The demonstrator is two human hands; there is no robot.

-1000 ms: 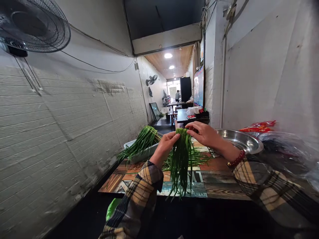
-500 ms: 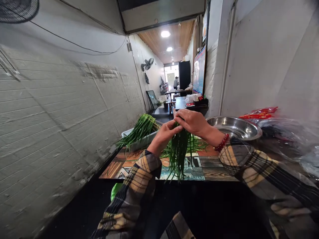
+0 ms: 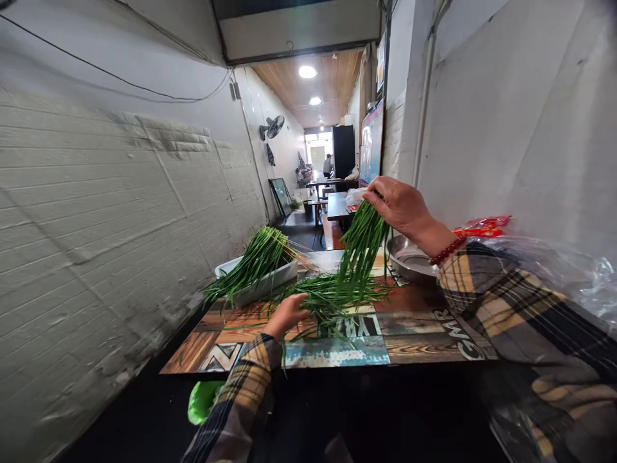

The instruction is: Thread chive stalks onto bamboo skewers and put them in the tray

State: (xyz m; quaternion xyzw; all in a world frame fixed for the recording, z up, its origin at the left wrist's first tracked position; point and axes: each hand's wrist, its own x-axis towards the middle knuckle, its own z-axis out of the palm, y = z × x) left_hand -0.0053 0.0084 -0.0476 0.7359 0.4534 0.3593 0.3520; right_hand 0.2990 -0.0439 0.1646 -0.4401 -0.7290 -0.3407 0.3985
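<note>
My right hand (image 3: 398,204) is raised, its fingers closed round the top end of a bunch of garlic chives (image 3: 362,247) whose long green leaves hang down. Under that bunch, a loose pile of chives (image 3: 318,292) spreads across the wood-patterned tabletop (image 3: 424,321). My left hand (image 3: 288,315) is low at the near left side of this pile, with fingers stretched toward it; whether they touch the leaves is hard to tell. More chives (image 3: 263,254) lie stacked in a white tray (image 3: 274,281) on the left, leaf ends drooping over its edge.
A steel basin (image 3: 409,260) stands behind my right forearm, beside clear plastic bags (image 3: 554,257) and a red package (image 3: 486,226). Below the table's near left edge is a green container (image 3: 202,400). Brick wall runs along the left. Far back are tables (image 3: 340,206) and a person (image 3: 328,166).
My hands have parted: the right has lifted the chive bunch up and to the right, while the left has let go and dropped to the pile. The view has shifted slightly.
</note>
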